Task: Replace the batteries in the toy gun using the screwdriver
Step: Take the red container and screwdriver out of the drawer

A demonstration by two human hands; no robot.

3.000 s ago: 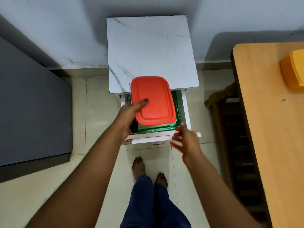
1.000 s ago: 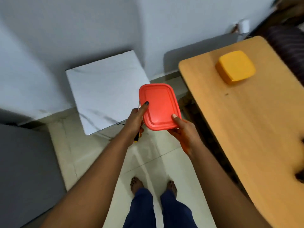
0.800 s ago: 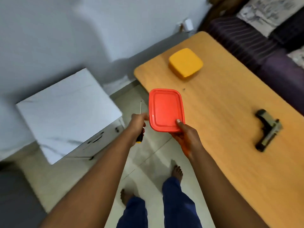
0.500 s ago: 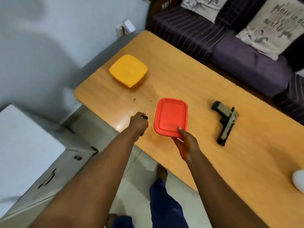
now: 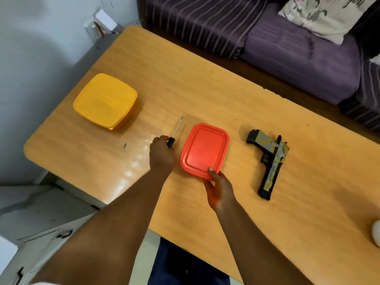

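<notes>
1. A wooden bench (image 5: 205, 83) with rounded corners fills most of the view; a purple striped sofa (image 5: 287, 44) runs along its far side toward 1 o'clock, with a printed cushion (image 5: 320, 15) cut off by the top edge.
2. A grey wall takes up the 10 o'clock area, and a white socket or adapter (image 5: 103, 18) sits on it, too blurred to read.
3. The left hand (image 5: 161, 154) is closed around the dark handle of the screwdriver (image 5: 174, 133); the thin metal shaft points toward 12 o'clock, and most of the handle is hidden inside the fist.
4. The right hand (image 5: 219, 190) pinches the near edge of the red container (image 5: 204, 151), thumb on the lid and the other fingers hidden below. Whether the box rests on the bench or hovers just above it cannot be told.
5. What the red container holds is hidden by its lid.
6. The toy gun (image 5: 269, 161) lies flat on the bench at 3 o'clock from the red container, apart from both hands, grip toward 11 o'clock and muzzle toward 6 o'clock. Its printed markings are too small to read.
7. A yellow container (image 5: 106, 100) with its lid on sits at 10 o'clock from the left hand, well apart.
8. A white rounded object (image 5: 376, 235) is cut off by the right edge and cannot be identified.
9. At 7 o'clock a white cabinet (image 5: 41, 229) with dark handles is blurred.
</notes>
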